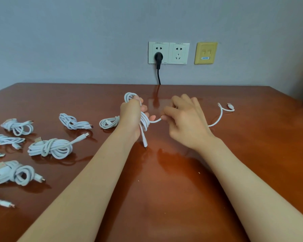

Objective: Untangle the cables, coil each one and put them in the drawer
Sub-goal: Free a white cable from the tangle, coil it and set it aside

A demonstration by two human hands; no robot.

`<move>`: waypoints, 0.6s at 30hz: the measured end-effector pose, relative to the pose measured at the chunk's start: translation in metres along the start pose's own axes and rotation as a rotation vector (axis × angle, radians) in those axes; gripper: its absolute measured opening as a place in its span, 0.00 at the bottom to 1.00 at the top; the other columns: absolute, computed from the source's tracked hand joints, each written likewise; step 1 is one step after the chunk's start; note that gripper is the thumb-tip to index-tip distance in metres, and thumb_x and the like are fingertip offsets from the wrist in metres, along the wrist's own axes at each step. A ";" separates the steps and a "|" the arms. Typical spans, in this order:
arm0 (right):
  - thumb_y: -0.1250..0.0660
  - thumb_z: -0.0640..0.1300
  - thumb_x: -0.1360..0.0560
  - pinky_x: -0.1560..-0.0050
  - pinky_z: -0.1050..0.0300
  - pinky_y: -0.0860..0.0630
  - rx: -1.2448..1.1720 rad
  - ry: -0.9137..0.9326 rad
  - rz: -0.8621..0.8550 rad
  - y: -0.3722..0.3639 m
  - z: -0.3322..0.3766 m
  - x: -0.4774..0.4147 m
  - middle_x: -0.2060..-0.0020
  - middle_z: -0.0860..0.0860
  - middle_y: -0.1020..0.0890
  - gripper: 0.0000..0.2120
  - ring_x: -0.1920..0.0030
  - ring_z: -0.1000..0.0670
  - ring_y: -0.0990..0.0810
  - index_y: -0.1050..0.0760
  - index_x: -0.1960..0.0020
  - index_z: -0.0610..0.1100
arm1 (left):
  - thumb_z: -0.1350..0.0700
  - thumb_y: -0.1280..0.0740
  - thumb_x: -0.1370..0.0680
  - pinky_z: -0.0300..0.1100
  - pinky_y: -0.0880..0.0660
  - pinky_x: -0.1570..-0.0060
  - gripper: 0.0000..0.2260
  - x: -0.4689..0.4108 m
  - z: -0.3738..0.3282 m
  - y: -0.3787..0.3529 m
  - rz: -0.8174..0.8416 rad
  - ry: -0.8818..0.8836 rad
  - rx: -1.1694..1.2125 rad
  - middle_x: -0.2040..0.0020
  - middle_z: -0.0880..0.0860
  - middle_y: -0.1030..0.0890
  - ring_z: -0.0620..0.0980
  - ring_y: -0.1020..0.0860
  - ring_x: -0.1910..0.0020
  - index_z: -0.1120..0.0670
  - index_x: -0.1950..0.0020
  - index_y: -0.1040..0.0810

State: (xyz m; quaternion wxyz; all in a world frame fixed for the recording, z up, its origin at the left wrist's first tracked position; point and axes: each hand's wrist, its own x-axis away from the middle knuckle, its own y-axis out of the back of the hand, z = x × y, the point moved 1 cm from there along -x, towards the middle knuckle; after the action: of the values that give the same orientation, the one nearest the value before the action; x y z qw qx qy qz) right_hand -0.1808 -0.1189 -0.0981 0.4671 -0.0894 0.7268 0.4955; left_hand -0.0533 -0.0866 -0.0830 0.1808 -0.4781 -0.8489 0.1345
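My left hand (132,116) grips a bunch of white cable loops (144,120) above the middle of the table, with one plug end (144,143) hanging down below my fist. My right hand (185,119) pinches the same cable's free strand just right of the loops. That strand passes under my right hand and trails across the table to a USB plug (230,106) at the far right. Several coiled white cables lie on the left of the table, among them a small coil (109,122) and a thick coil (50,148). No drawer is in view.
The brown glossy table (164,172) stands against a grey wall. A double wall socket (168,52) holds a black plug (158,58) whose cord drops behind the table. A yellow network plate (205,52) is to its right.
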 end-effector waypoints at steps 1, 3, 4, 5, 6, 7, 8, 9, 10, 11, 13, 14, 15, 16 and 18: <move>0.38 0.39 0.32 0.62 0.58 0.53 -0.004 0.052 0.020 0.002 0.002 -0.002 0.68 0.48 0.31 0.06 0.63 0.49 0.40 0.25 0.66 0.42 | 0.57 0.46 0.18 0.33 0.33 0.79 0.13 0.000 0.000 0.001 -0.003 -0.018 -0.027 0.73 0.50 0.37 0.44 0.39 0.85 0.56 0.61 0.32; 0.39 0.39 0.32 0.63 0.59 0.53 -0.019 0.125 0.045 0.006 0.007 -0.004 0.68 0.47 0.30 0.07 0.63 0.50 0.40 0.23 0.65 0.42 | 0.57 0.45 0.18 0.35 0.38 0.76 0.12 -0.001 0.001 0.003 -0.006 -0.034 -0.082 0.76 0.49 0.36 0.44 0.40 0.83 0.55 0.61 0.32; 0.41 0.40 0.31 0.63 0.58 0.52 -0.033 0.152 0.047 0.007 0.009 -0.005 0.68 0.47 0.30 0.09 0.63 0.50 0.40 0.23 0.65 0.42 | 0.57 0.45 0.18 0.38 0.39 0.73 0.12 -0.001 0.001 0.004 -0.011 -0.028 -0.096 0.78 0.48 0.35 0.46 0.39 0.80 0.55 0.61 0.31; 0.41 0.41 0.30 0.64 0.58 0.52 -0.059 0.168 0.047 0.008 0.012 -0.006 0.67 0.47 0.30 0.10 0.63 0.50 0.40 0.23 0.64 0.42 | 0.57 0.44 0.19 0.40 0.40 0.71 0.12 0.000 0.001 0.004 -0.015 -0.018 -0.106 0.79 0.48 0.34 0.47 0.39 0.77 0.55 0.61 0.31; 0.41 0.42 0.29 0.64 0.58 0.52 -0.091 0.178 0.041 0.009 0.015 -0.006 0.67 0.47 0.30 0.10 0.63 0.50 0.40 0.22 0.63 0.42 | 0.57 0.44 0.19 0.40 0.39 0.70 0.11 0.000 0.000 0.003 -0.021 -0.004 -0.119 0.78 0.48 0.33 0.48 0.38 0.74 0.55 0.61 0.30; 0.41 0.43 0.28 0.63 0.59 0.50 -0.124 0.178 0.032 0.009 0.017 -0.006 0.67 0.47 0.29 0.10 0.63 0.50 0.40 0.22 0.62 0.42 | 0.56 0.43 0.19 0.40 0.39 0.70 0.11 0.003 -0.002 0.002 -0.022 0.018 -0.140 0.75 0.50 0.32 0.48 0.37 0.73 0.55 0.61 0.30; 0.40 0.44 0.27 0.62 0.60 0.46 -0.159 0.172 0.023 0.009 0.018 -0.006 0.67 0.47 0.29 0.10 0.63 0.51 0.39 0.21 0.61 0.43 | 0.56 0.43 0.18 0.41 0.38 0.71 0.12 0.005 -0.003 -0.001 -0.018 0.048 -0.172 0.72 0.51 0.32 0.48 0.36 0.71 0.55 0.61 0.30; 0.40 0.45 0.27 0.63 0.60 0.43 -0.201 0.145 0.030 0.010 0.020 -0.005 0.67 0.48 0.28 0.10 0.64 0.51 0.38 0.21 0.59 0.43 | 0.56 0.43 0.18 0.41 0.38 0.72 0.12 0.007 -0.004 -0.002 -0.005 0.079 -0.200 0.69 0.51 0.32 0.48 0.35 0.71 0.55 0.61 0.30; 0.39 0.46 0.26 0.64 0.60 0.41 -0.258 0.098 0.052 0.011 0.021 -0.005 0.66 0.49 0.27 0.10 0.64 0.52 0.38 0.21 0.57 0.44 | 0.57 0.43 0.19 0.39 0.38 0.72 0.12 0.008 -0.004 -0.003 0.019 0.111 -0.204 0.68 0.51 0.33 0.47 0.35 0.71 0.55 0.62 0.31; 0.37 0.47 0.26 0.65 0.60 0.39 -0.333 0.025 0.085 0.013 0.022 -0.005 0.65 0.51 0.26 0.07 0.65 0.54 0.36 0.22 0.55 0.46 | 0.58 0.43 0.19 0.37 0.38 0.73 0.12 0.009 -0.004 -0.003 0.047 0.139 -0.178 0.68 0.51 0.34 0.47 0.35 0.71 0.55 0.63 0.32; 0.31 0.49 0.28 0.65 0.57 0.35 -0.500 -0.175 0.168 0.016 0.020 -0.005 0.65 0.56 0.25 0.09 0.67 0.55 0.33 0.29 0.51 0.50 | 0.57 0.41 0.20 0.33 0.37 0.76 0.12 0.009 0.000 -0.002 0.132 0.121 -0.186 0.69 0.50 0.35 0.46 0.35 0.73 0.54 0.63 0.32; 0.28 0.51 0.31 0.65 0.57 0.35 -0.537 -0.270 0.185 0.018 0.018 -0.006 0.66 0.57 0.26 0.16 0.68 0.56 0.31 0.34 0.51 0.51 | 0.52 0.39 0.20 0.32 0.37 0.78 0.13 0.008 0.001 -0.001 0.179 0.094 -0.241 0.70 0.50 0.35 0.45 0.35 0.75 0.54 0.63 0.32; 0.26 0.52 0.33 0.66 0.56 0.35 -0.544 -0.338 0.186 0.019 0.016 -0.007 0.68 0.57 0.27 0.21 0.69 0.56 0.31 0.37 0.51 0.51 | 0.45 0.37 0.23 0.32 0.38 0.79 0.16 0.008 0.003 0.001 0.232 0.090 -0.295 0.71 0.49 0.36 0.44 0.37 0.77 0.54 0.63 0.32; 0.25 0.54 0.35 0.67 0.55 0.35 -0.548 -0.383 0.182 0.019 0.014 -0.007 0.70 0.56 0.28 0.25 0.69 0.54 0.30 0.39 0.51 0.50 | 0.39 0.36 0.27 0.31 0.40 0.80 0.19 0.009 0.004 0.002 0.288 0.107 -0.348 0.72 0.49 0.39 0.44 0.39 0.78 0.53 0.64 0.32; 0.23 0.56 0.40 0.66 0.52 0.33 -0.578 -0.456 0.196 0.019 0.011 -0.005 0.69 0.54 0.26 0.29 0.68 0.49 0.27 0.39 0.53 0.48 | 0.34 0.37 0.35 0.31 0.43 0.81 0.22 0.012 0.004 0.002 0.408 0.154 -0.432 0.73 0.50 0.41 0.43 0.41 0.80 0.53 0.64 0.33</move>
State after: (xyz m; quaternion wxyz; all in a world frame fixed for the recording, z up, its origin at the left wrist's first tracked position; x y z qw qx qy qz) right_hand -0.1822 -0.1026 -0.0829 0.5226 -0.0350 0.4395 0.7297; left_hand -0.0592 -0.0751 -0.0857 0.1081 -0.6747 -0.7282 -0.0522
